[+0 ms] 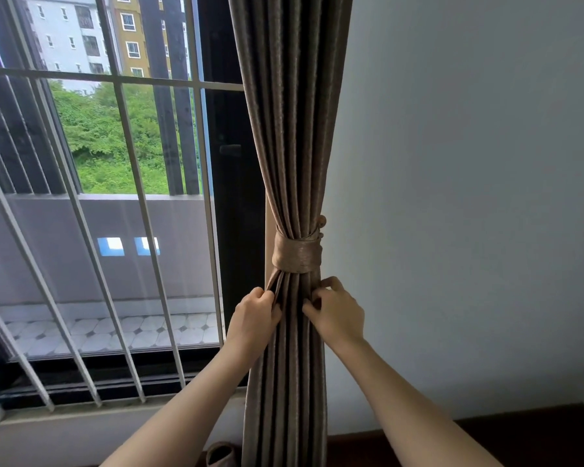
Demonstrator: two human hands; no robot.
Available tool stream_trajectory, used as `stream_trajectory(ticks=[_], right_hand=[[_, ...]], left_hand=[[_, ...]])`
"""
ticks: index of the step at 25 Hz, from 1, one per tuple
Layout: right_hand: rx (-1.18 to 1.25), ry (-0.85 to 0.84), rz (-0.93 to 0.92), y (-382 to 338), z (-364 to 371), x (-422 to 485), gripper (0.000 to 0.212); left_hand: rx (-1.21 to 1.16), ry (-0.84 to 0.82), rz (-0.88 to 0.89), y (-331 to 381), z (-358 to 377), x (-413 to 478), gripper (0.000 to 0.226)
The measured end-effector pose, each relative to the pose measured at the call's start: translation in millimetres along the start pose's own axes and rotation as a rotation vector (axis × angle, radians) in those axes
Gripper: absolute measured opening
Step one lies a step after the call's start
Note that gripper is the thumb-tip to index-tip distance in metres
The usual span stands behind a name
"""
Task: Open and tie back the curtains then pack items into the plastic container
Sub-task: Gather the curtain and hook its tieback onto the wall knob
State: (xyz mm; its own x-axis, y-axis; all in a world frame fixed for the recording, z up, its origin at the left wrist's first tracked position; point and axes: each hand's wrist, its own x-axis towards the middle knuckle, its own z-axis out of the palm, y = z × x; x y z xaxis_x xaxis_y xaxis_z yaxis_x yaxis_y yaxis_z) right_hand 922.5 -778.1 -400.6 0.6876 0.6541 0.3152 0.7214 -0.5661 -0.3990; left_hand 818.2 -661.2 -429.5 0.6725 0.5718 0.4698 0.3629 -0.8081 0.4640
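Note:
A brown pleated curtain hangs gathered at the right edge of the window. A matching fabric tie-back is wrapped around it at mid height, hooked at the wall side. Just below the band, my left hand pinches the curtain's left folds. My right hand pinches the folds on the right side. No plastic container is in view.
A barred window fills the left, with a dark frame beside the curtain. A plain grey wall is on the right. A dark wooden surface lies at the lower right. A small brown object sits by the curtain's foot.

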Motion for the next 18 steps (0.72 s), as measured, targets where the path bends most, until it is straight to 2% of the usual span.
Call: stream_trajectory(ticks=[4,8,12,15,18], right_hand=[[-0.018,-0.052,0.03,4.7,4.9,-8.0,0.025],[0.004,-0.04,0.059,5.9,17.6,-17.9,0.022],[0.015,-0.129,0.099,8.1,26.0,-26.5,0.028],[0.09,-0.055,0.105,2.0,29.7,-20.9,0.03],[0.06,-0.048,0.116,-2.9,37.5,-10.9,0.026]], left_hand=[[-0.002,-0.05,-0.029,-0.1,6.7,-13.9,0.024],[-0.032,-0.035,-0.051,4.6,15.1,-22.0,0.022],[-0.061,-0.013,-0.099,2.2,13.4,-20.9,0.014],[-0.094,0.003,-0.152,1.6,9.2,-13.2,0.017],[-0.031,-0.104,-0.2,-2.5,9.3,-5.1,0.02]])
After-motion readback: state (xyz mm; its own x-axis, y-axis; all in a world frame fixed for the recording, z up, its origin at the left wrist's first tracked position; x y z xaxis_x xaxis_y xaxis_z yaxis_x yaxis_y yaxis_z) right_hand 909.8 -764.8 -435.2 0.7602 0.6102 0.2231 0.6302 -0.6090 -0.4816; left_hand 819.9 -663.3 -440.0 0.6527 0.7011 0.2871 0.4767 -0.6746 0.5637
